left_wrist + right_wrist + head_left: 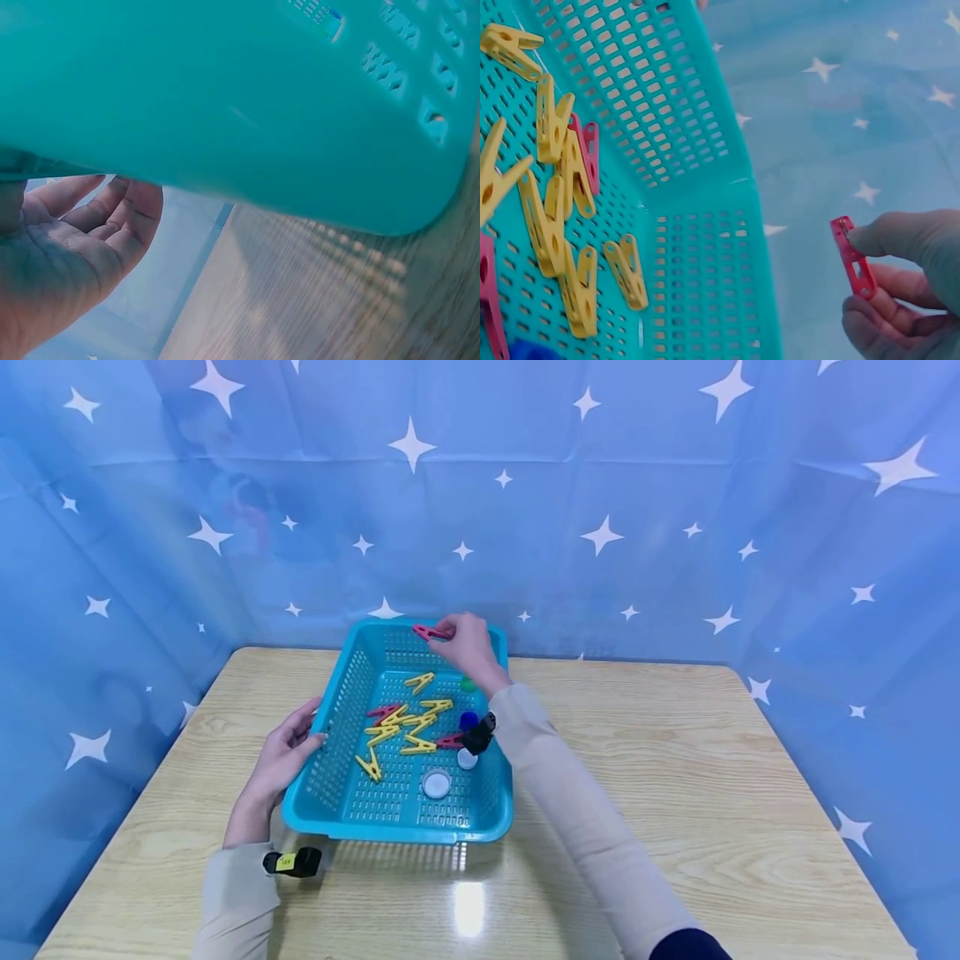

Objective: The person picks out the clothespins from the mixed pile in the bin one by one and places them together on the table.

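My right hand (468, 647) pinches a red clothespin (853, 257) between thumb and fingers, over the far rim of a teal plastic basket (341, 693). At the basket's left side, my left hand (288, 752) grips the rim, thumb over the top; in the left wrist view the left hand (82, 240) has its curled fingers at the basket's outer edge. Inside the basket lie several yellow clothespins (418, 745), a red clothespin (382, 711) on the left and another red clothespin (448, 741) near the right wrist camera.
Bottle caps share the basket floor: a large white cap (437, 783), a smaller white cap (467, 759), a blue cap (468, 720) and a green cap (468, 684). Under the basket is a light wooden table (675, 793). A blue star-patterned curtain (525, 510) hangs behind it.
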A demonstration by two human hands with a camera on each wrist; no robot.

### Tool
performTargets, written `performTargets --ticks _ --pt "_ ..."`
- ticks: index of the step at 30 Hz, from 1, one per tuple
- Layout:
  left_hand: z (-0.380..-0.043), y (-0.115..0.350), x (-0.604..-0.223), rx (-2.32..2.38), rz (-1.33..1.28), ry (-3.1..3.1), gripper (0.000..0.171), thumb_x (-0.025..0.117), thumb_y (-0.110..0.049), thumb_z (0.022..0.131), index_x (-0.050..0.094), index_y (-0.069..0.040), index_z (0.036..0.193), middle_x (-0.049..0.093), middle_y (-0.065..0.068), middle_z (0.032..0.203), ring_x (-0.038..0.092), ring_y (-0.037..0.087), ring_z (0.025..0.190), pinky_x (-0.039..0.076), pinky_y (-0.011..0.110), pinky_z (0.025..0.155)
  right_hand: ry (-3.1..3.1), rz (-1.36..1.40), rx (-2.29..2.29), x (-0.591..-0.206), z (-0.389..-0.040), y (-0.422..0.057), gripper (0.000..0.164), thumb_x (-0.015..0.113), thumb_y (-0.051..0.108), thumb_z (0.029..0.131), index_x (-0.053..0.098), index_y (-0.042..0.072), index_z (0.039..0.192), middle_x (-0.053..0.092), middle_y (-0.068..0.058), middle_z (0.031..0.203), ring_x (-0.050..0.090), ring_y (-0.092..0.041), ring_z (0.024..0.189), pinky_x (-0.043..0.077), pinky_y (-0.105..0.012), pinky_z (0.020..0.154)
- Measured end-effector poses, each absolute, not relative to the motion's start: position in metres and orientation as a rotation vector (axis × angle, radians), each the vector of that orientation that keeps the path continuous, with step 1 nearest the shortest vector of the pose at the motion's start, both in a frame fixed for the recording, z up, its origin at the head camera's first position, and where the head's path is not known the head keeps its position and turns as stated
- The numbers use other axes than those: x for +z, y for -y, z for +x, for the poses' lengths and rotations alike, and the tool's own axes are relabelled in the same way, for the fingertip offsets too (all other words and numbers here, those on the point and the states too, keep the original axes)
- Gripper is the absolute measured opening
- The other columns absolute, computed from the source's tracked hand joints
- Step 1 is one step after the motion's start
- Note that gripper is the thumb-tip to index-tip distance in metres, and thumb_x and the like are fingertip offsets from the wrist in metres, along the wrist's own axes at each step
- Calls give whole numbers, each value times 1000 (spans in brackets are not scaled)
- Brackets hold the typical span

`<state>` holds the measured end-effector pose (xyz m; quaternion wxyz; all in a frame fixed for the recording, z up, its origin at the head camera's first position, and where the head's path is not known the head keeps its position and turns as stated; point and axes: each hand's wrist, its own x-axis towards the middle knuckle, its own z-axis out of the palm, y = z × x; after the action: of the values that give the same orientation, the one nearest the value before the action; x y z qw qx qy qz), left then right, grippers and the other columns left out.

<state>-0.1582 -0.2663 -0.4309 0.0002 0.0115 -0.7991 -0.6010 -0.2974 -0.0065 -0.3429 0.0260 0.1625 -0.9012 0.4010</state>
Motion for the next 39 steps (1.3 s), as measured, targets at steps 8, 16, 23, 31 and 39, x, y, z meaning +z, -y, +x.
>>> performTargets --ticks 8,16,23,31,39 --pt "-159 266 -433 -1869 46 2519 57 46 -12 97 23 -9 149 40 22 138 46 35 119 48 24 79 2721 493 1217 -338 -291 -19 25 70 16 85 69 1 105 61 -11 101 57 -22 88 49 -32 76" --pt "-157 265 -433 -1882 41 2514 57 46 -12 97 23 -10 150 40 22 138 50 21 112 48 21 77 2650 471 1178 -339 -285 -50 25 70 15 84 67 0 105 59 -13 98 55 -25 85 49 -34 74" --pt "-155 266 -431 -1912 50 2504 58 47 -12 97 22 -13 150 38 21 140 50 16 111 47 20 78 2536 495 1188 -347 -279 -81 24 70 12 84 66 -3 103 59 -19 94 56 -28 82 48 -37 73" --pt "-155 265 -430 -1899 56 2501 57 47 -12 97 23 -11 150 40 22 138 50 1 100 47 19 76 2514 418 1101 -368 -273 -114 20 71 10 82 65 -5 94 59 -20 87 56 -28 75 47 -37 67" --pt "-155 265 -431 -1907 41 2494 57 46 -11 98 22 -11 150 39 23 138 50 -2 98 48 19 75 2591 253 1103 -400 -267 -144 20 70 10 81 64 -6 93 59 -18 84 54 -28 74 44 -35 66"
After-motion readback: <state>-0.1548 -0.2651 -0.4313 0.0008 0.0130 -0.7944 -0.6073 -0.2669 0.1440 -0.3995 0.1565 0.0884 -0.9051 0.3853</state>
